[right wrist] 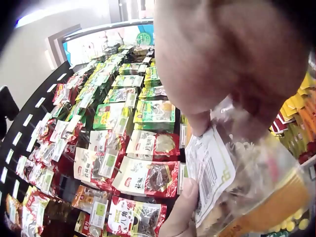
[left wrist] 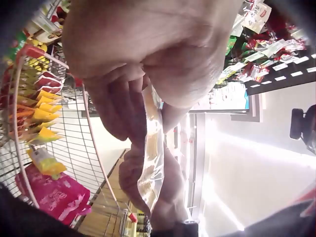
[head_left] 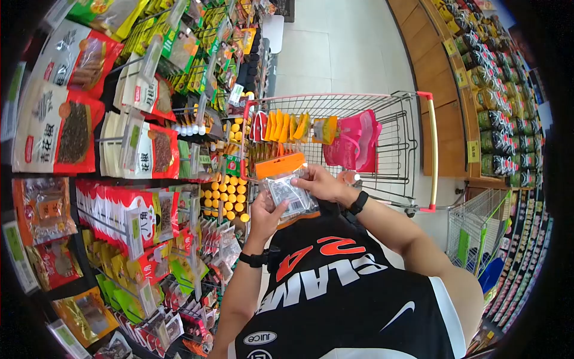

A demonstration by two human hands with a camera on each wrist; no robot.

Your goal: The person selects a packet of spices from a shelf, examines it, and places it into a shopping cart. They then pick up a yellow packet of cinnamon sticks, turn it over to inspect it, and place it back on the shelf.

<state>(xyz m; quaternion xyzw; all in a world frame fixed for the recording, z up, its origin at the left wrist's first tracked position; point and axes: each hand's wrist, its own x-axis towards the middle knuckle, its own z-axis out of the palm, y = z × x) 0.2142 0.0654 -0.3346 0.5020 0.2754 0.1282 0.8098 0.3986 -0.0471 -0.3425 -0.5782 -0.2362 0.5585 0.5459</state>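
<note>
Both hands hold a clear plastic food packet [head_left: 278,186] with an orange top band and a white barcode label [right wrist: 211,170], in front of the black jersey. My left hand [head_left: 266,215] grips its lower left side, thumb on the front. From the other side my right hand [head_left: 324,183] pinches it, with the thumb by the label. The left wrist view shows the packet edge-on between the hands. Its contents look pale brown, partly hidden by label and fingers. Just beyond the packet stands a shopping cart [head_left: 388,209] holding a row of yellow packets [head_left: 287,127] and a pink bag [head_left: 350,143].
Hanging spice packets [head_left: 75,131] fill the rack along the left. Yellow-capped bottles [head_left: 225,196] stand low beside the cart. A wooden shelf unit [head_left: 445,113] with packaged goods lines the right, and a second cart [head_left: 478,224] is behind it. Pale floor tiles [head_left: 305,54] run ahead.
</note>
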